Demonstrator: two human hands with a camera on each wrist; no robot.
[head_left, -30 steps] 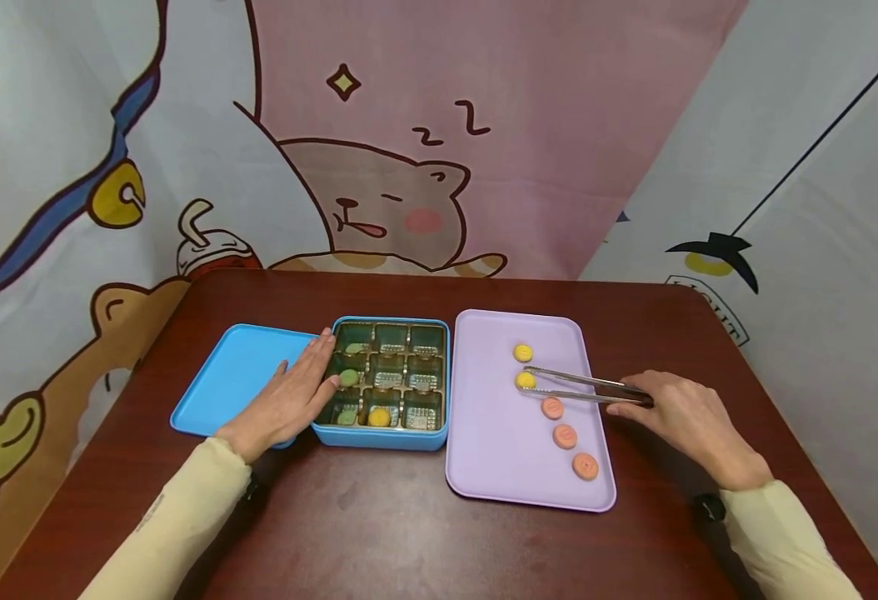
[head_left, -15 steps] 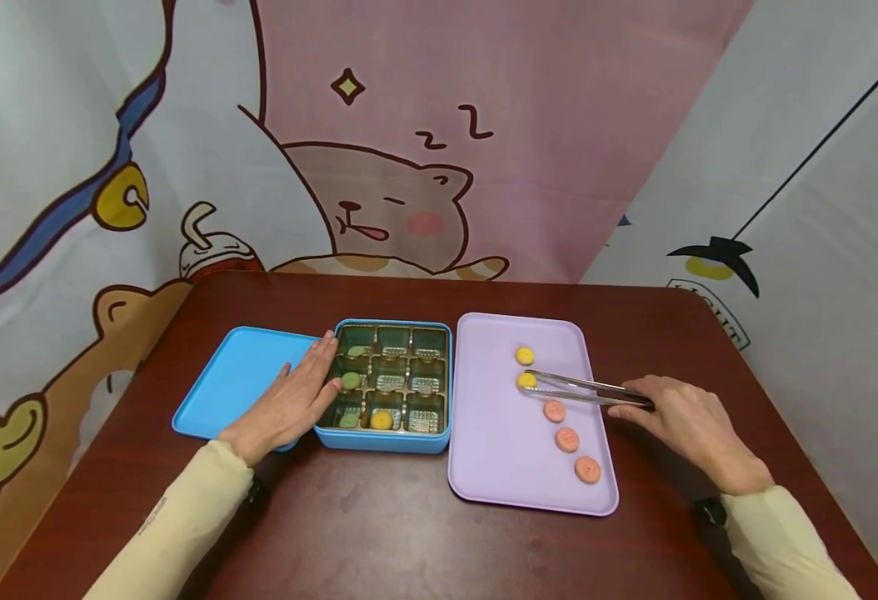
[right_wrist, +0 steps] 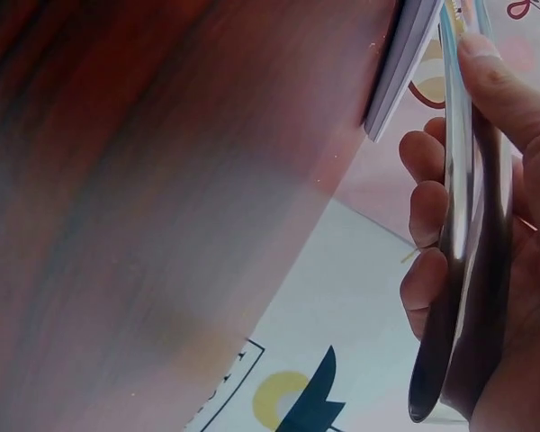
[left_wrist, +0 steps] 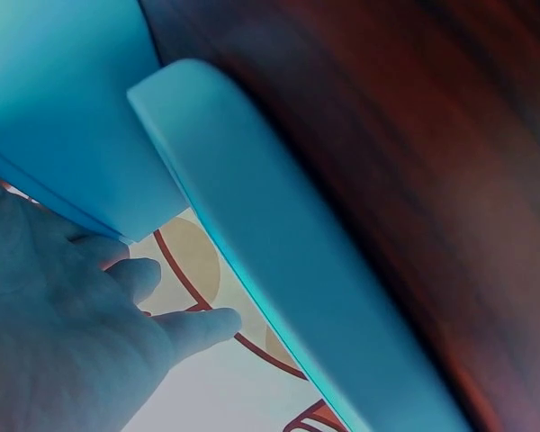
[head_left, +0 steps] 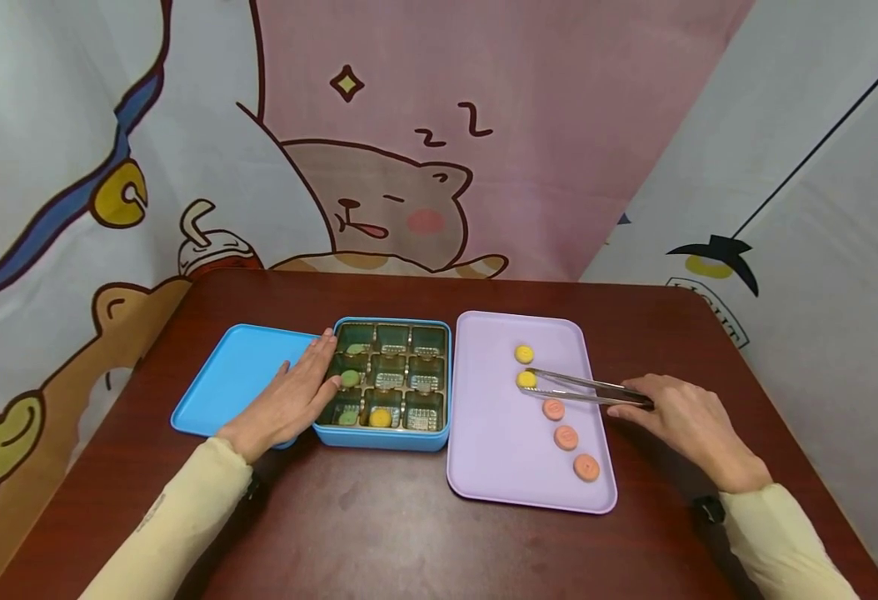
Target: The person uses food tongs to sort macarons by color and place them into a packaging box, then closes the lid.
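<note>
My right hand (head_left: 690, 425) grips metal tongs (head_left: 589, 390), fingers and thumb wrapped round the arms in the right wrist view. The tong tips sit on either side of a yellow round piece (head_left: 526, 380) on the lilac tray (head_left: 495, 467); whether they squeeze it I cannot tell. My left hand (head_left: 289, 396), fingers straight, rests against the left side of a blue box (head_left: 381, 440). Inside the box is a divided insert with a yellow piece (head_left: 381, 417) in the front middle compartment and green pieces (head_left: 350, 378) down the left column.
Another yellow piece (head_left: 525, 354) and three pink round pieces (head_left: 566, 437) lie on the tray. A blue lid (head_left: 232, 375) lies on the dark wooden table (head_left: 379, 525) at left, partly under my left hand and forearm. A cartoon-printed cloth (head_left: 544, 125) hangs behind.
</note>
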